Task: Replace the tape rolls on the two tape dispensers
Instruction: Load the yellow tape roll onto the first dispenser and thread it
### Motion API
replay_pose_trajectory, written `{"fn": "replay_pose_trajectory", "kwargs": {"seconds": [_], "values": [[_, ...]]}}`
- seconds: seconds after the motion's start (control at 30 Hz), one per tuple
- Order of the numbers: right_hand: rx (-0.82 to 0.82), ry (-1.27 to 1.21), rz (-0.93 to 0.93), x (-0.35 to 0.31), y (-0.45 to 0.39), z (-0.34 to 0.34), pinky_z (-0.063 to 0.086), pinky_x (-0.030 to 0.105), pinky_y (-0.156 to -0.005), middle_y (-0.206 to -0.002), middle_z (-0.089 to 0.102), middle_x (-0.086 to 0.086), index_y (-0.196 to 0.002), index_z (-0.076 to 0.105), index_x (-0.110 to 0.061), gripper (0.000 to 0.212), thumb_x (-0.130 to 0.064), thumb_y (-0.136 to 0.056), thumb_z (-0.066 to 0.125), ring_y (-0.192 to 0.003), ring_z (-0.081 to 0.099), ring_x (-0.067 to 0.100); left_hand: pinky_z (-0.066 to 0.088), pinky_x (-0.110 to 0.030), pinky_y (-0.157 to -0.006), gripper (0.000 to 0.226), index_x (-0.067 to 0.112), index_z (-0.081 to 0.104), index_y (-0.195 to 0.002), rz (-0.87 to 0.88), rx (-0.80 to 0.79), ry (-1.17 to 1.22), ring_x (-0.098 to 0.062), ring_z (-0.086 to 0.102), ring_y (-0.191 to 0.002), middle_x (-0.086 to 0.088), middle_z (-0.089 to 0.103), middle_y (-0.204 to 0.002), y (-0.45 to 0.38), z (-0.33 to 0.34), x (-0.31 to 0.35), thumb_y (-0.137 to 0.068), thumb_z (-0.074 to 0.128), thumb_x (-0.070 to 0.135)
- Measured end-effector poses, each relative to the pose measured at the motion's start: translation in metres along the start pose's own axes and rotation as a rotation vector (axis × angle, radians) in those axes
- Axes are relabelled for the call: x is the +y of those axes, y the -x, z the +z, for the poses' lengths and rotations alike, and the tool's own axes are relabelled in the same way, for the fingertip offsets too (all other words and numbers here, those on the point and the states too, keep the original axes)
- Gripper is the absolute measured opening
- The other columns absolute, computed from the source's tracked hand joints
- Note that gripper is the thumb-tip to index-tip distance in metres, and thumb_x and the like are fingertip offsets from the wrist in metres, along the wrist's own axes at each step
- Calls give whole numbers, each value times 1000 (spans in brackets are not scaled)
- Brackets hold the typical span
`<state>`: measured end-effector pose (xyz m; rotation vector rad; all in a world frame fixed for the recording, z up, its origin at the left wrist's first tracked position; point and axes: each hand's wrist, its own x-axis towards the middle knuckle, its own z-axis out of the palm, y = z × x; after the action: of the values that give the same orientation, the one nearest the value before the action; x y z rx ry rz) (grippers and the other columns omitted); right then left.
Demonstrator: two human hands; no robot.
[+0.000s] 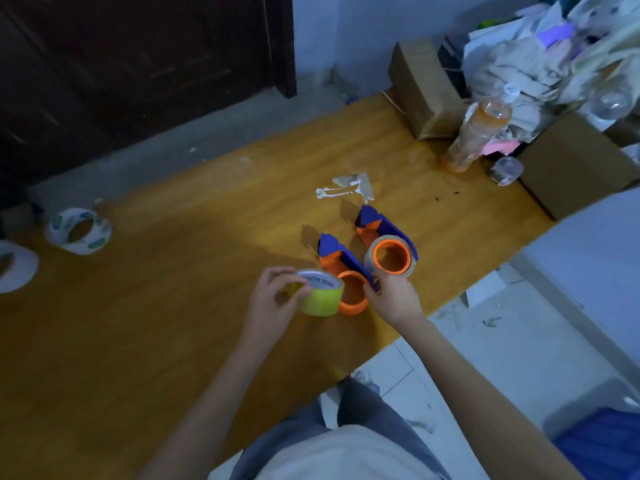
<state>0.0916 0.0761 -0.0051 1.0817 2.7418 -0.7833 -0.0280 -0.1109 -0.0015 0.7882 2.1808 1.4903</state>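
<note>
Two blue-and-orange tape dispensers lie side by side on the wooden table (173,323). The near dispenser (341,268) has a bare orange hub. My right hand (393,297) grips its blue edge. My left hand (277,299) holds a yellow-green tape roll (320,294) just left of that hub, touching it. The far dispenser (384,237) carries a thin clear roll (391,259) around its orange hub. Two white printed tape rolls, one (79,230) and another (15,266), rest at the table's far left.
A scrap of torn tape (349,187) is stuck to the table behind the dispensers. An orange-tinted plastic bottle (479,135), a small jar (505,170), cardboard boxes (424,88) and a heap of paper and bags fill the far right. The table edge runs just right of my right hand.
</note>
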Motion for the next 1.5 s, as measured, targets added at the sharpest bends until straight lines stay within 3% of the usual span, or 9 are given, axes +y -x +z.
{"fn": "replay_pose_trajectory", "kwargs": {"seconds": [0.17, 0.3, 0.47, 0.53, 0.7, 0.93, 1.2, 1.33, 1.5], "values": [[-123, -76, -58, -3, -6, 7, 51, 35, -57, -74, 62, 7, -91, 60, -6, 27, -32, -86, 60, -68, 61, 24, 53, -20, -77, 15, 51, 65, -87, 14, 135, -24, -2, 56, -102, 14, 49, -109, 16, -10, -3, -78, 63, 39], [-209, -91, -92, -10, -7, 14, 41, 28, -53, -69, 55, 3, -89, 54, -6, 35, -40, -85, 60, -63, 55, 20, 56, -24, -79, 26, 52, 65, -87, -32, 314, -8, -4, 56, -103, 10, 48, -109, 32, -6, 2, -79, 64, 27], [-292, -136, -145, -1, -14, 9, 50, 38, -61, -72, 62, 6, -91, 56, -6, 36, -40, -84, 61, -67, 61, 23, 53, -32, -90, 2, 41, 62, -84, -70, 371, -56, 4, 49, -110, 14, 42, -114, 48, 31, 12, -82, 62, 41], [-328, -127, -175, 5, -19, 5, 54, 40, -64, -77, 66, 10, -96, 57, -5, 37, -40, -85, 61, -69, 64, 25, 50, -33, -96, 15, 34, 61, -89, -54, 398, -93, 2, 45, -117, 12, 40, -117, 51, 47, 10, -82, 60, 47], [-521, -215, -199, 11, -29, -10, 60, 45, -69, -77, 73, 18, -111, 52, -5, 38, -31, -86, 64, -66, 71, 29, 28, -10, -107, 14, 26, 56, -92, -24, 407, -223, 15, 27, -127, -3, 37, -124, 55, 73, 5, -85, 64, 17], [-591, -94, -297, 14, -37, -21, 61, 36, -64, -77, 73, 14, -118, 53, -5, 38, -26, -88, 61, -63, 70, 24, 24, -8, -108, 13, 12, 55, -96, 38, 360, -363, -1, 28, -129, -15, 36, -132, 54, 88, -2, -86, 61, 7], [-546, -1, -386, 16, -37, -24, 60, 35, -63, -75, 73, 12, -116, 55, -7, 32, -28, -92, 53, -50, 62, 16, 40, -36, -99, 13, 2, 57, -95, -35, 186, -508, -30, 39, -130, -28, 39, -136, 66, 96, -20, -86, 62, 10], [-532, 25, -361, 15, -36, -24, 59, 37, -65, -81, 71, 12, -116, 54, -7, 33, -30, -93, 51, -57, 63, 19, 44, -39, -97, 16, 7, 52, -93, -10, 185, -530, -25, 34, -131, -25, 42, -133, 72, 96, -27, -84, 65, 12], [-25, 291, -716, 15, -23, -20, 43, 30, -48, -88, 60, 10, -98, 60, -5, 24, -25, -87, 59, -74, 61, 26, 46, -29, -92, 29, 7, 51, -102, -104, 250, -451, -19, 45, -124, -18, 42, -133, 72, 97, -23, -82, 68, 20]]}}
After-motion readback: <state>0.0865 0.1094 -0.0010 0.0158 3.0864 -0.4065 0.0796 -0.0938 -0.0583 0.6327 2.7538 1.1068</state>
